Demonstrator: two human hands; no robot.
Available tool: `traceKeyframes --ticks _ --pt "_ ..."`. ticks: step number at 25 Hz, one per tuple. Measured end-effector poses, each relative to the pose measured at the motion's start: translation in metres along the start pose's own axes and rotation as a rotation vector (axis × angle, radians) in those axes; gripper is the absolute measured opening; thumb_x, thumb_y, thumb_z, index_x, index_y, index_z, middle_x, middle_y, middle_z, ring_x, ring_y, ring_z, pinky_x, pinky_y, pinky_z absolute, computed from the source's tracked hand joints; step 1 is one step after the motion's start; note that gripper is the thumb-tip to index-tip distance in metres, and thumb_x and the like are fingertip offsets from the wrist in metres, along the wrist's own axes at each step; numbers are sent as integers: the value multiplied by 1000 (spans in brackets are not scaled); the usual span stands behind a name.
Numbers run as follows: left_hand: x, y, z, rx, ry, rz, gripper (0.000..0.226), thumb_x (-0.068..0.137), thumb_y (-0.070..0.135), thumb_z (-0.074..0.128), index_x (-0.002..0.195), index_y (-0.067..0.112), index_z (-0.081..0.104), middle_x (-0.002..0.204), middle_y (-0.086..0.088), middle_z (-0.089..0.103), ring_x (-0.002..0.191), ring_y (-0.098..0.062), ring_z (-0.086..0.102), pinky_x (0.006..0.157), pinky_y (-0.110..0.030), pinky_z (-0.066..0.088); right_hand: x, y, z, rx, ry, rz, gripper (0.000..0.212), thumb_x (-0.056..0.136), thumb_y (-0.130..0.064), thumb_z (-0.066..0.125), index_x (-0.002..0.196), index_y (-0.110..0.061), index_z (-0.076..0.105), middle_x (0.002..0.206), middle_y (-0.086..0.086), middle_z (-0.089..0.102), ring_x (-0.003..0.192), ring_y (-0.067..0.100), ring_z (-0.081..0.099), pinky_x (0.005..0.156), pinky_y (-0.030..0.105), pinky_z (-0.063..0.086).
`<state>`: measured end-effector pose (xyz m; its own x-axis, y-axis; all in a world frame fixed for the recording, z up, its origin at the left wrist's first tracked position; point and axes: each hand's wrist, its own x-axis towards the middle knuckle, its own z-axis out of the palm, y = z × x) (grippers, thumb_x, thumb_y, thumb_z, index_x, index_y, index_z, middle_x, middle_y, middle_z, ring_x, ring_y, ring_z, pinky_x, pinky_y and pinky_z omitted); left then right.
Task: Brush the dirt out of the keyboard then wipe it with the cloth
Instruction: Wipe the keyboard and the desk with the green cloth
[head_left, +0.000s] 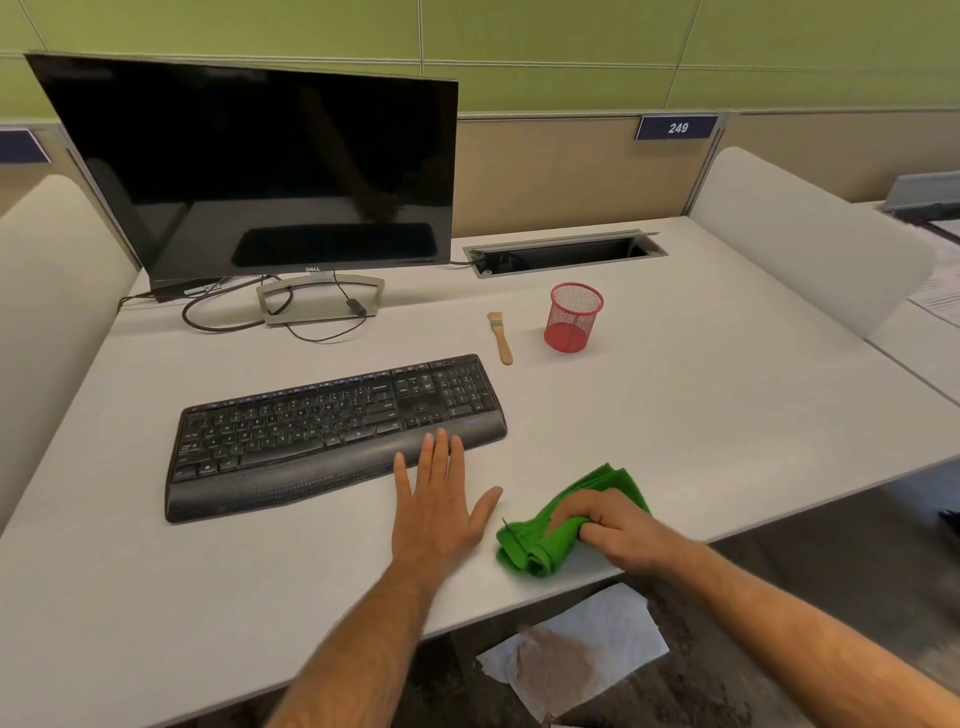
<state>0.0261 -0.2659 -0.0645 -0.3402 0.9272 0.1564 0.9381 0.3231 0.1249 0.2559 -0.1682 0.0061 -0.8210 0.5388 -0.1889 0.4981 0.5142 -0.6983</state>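
Keyboard (332, 431): black, angled on the table (675, 415), before the monitor (249, 166).
Left hand (441, 504): flat, fingers straight, tips touching the keyboard's palm rest; grip wide, holding nothing.
Brush (500, 336): lying beyond the keyboard, beside the red mesh cup (572, 318), untouched.
Green cloth (561, 525): bunched near the table's front edge.
Right hand (608, 525): grip curled round the cloth.
Progress: judging by this, wiping is about to begin.
Hard to tell: whether dirt remains between keys.

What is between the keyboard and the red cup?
The brush lies between the keyboard and red cup, seen from the head camera.
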Motion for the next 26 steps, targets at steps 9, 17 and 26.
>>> traceKeyframes --ticks 9,17,26 --pt "-1 -1 0 11 -7 -3 90 96 73 10 157 8 18 165 -11 13 153 -25 6 120 -60 5 -45 20 -30 22 -68 166 31 68 -17 46 64 -40 66 74 -11 68 74 3 62 67 22 48" --pt "-1 -1 -2 8 -10 1 92 94 74 3 158 10 13 166 -10 9 154 -25 1 121 -59 0 -58 22 -50 -3 -246 282 11 62 -16 45 52 -12 48 54 -4 40 54 11 35 55 27 27" --pt "0 -2 7 -37 118 69 80 99 65 23 151 6 37 159 -13 32 150 -28 23 120 -54 4 -44 21 -67 795 23 434 42 59 -7 58 96 13 64 87 29 64 78 37 60 69 39 52"
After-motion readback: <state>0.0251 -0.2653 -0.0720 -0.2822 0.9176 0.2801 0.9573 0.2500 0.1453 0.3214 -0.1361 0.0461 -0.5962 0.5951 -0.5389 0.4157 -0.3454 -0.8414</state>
